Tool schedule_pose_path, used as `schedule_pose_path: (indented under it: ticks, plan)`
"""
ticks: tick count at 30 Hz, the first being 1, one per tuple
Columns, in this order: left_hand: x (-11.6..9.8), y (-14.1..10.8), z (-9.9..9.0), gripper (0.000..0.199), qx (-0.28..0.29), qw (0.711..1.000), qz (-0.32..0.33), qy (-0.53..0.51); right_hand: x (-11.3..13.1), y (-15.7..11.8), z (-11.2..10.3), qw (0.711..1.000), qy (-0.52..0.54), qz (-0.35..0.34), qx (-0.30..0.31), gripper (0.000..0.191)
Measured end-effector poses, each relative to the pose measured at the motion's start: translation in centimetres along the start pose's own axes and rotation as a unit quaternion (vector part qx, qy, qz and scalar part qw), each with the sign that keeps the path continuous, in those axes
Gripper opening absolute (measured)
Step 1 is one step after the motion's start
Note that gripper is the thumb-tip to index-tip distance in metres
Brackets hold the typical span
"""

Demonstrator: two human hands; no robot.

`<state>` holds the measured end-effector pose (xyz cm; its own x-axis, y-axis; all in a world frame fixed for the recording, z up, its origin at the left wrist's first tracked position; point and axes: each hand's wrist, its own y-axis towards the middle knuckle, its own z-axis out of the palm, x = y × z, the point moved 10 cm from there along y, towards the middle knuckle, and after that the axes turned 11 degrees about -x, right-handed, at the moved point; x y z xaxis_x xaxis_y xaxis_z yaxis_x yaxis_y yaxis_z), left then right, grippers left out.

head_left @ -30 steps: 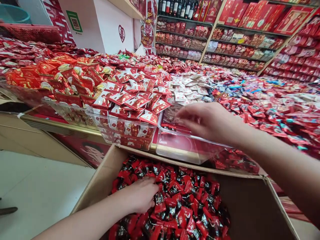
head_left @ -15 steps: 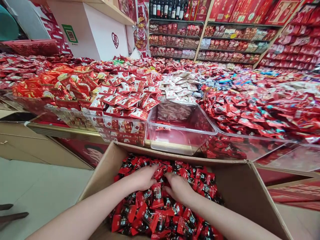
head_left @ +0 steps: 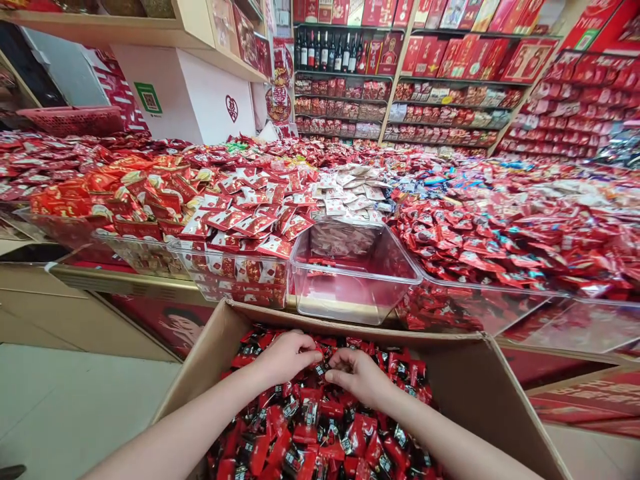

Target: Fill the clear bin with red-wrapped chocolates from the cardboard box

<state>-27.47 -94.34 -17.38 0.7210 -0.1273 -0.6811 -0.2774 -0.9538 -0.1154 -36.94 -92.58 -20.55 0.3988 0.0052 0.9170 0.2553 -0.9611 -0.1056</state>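
A cardboard box (head_left: pixel 470 393) holds a heap of red and black wrapped candies (head_left: pixel 320 427). Inside it, my left hand (head_left: pixel 293 358) rests on the upper part of the heap, fingers curled, thumb pointing right. Facing it from the right is my right hand (head_left: pixel 356 375), its fingers bent and thumb extended over the candies. A narrow gap with candies lies between the hands. Whether either hand grips a candy cannot be made out. Beyond the box stands a clear plastic bin (head_left: pixel 350 303) with a few red packets at its bottom.
Bins heaped with red-white packets (head_left: pixel 240 220), white packets (head_left: pixel 350 193) and red packets (head_left: pixel 465 240) line the counter. A pink basket (head_left: pixel 75 120) sits at the back left. Shelves (head_left: pixel 345 73) with bottles and boxes stand behind.
The view has tilted up, showing more shelf. My hands have lifted slightly out of the candies, and more of their fingers show. Candies between and below them have shifted.
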Motion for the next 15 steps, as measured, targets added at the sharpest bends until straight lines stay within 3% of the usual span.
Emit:
schedule_pose_path:
  ticks: [3, 6, 9, 12, 15]
  plan:
    - [-0.1, 0.0, -0.3, 0.036, 0.009, 0.997, -0.031, -0.071, 3.1, -0.7, -1.4, 0.998, -0.01, -0.051, -0.033, 0.014]
    - [-0.1, -0.2, -0.1, 0.038, 0.023, 0.989, -0.06, -0.136, 7.2, -2.0, -2.0, 0.978, -0.107, -0.177, -0.036, 0.024]
    - [-0.1, -0.6, 0.3, 0.043, 0.047, 0.977, -0.094, -0.185, 10.4, -4.0, -1.1, 0.912, -0.26, -0.316, -0.02, 0.026]
    - [-0.3, -1.2, 0.3, 0.049, 0.064, 0.967, -0.122, -0.216, 12.2, -5.8, -0.6, 0.84, -0.367, -0.398, -0.027, 0.026]
    - [-0.5, -1.4, 0.1, 0.055, 0.07, 0.956, -0.142, -0.248, 15.1, -7.7, -2.1, 0.81, -0.368, -0.454, -0.053, 0.027]
